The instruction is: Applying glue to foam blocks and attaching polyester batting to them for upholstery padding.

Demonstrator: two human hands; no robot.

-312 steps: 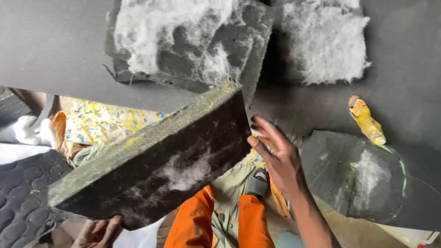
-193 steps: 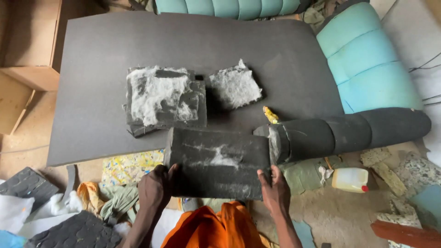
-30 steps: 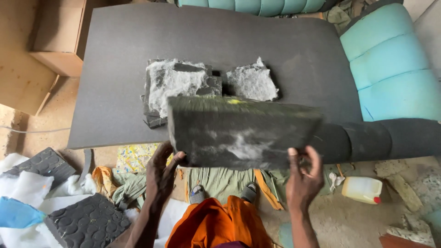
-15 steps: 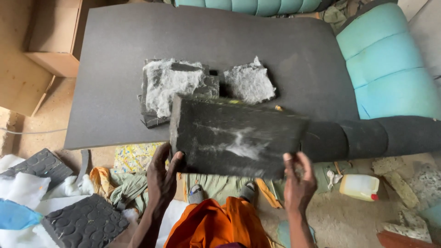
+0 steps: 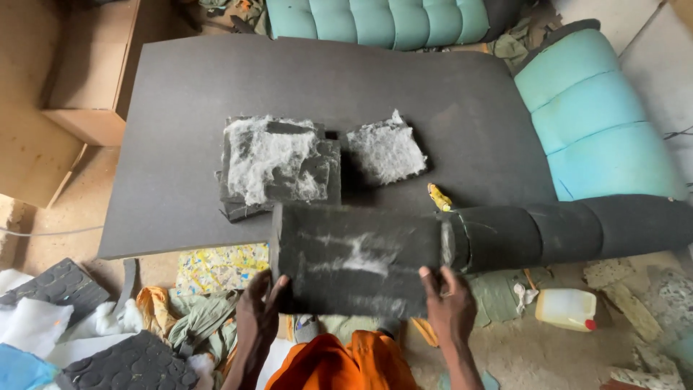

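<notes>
1. The lower edge of the dark foam slab (image 5: pixel 357 260) is being covered by both hands, and its underside is not being shown.
2. The slab is being held flat at the near edge of the large grey foam sheet (image 5: pixel 180 108), just in front of the person's orange-clad lap.
3. The left hand (image 5: pixel 258 318) is being clamped on the slab's lower left corner; the right hand (image 5: pixel 449 307) is being pressed on its lower right edge, fingers spread, the two hands well apart.
4. The rolled black foam (image 5: pixel 570 227) is being partly hidden at its left end by the slab and cut off at the right border.
5. A pale plastic jug (image 5: pixel 567 309) with a red cap is being seen lying on the floor at right; any label cannot be made out.
6. Two foam pieces topped with white fibre (image 5: pixel 278 162) are being seen lying on the sheet behind the slab.
7. A small yellow object (image 5: pixel 439 196) beside the roll is being left unidentified: too small to tell.
</notes>
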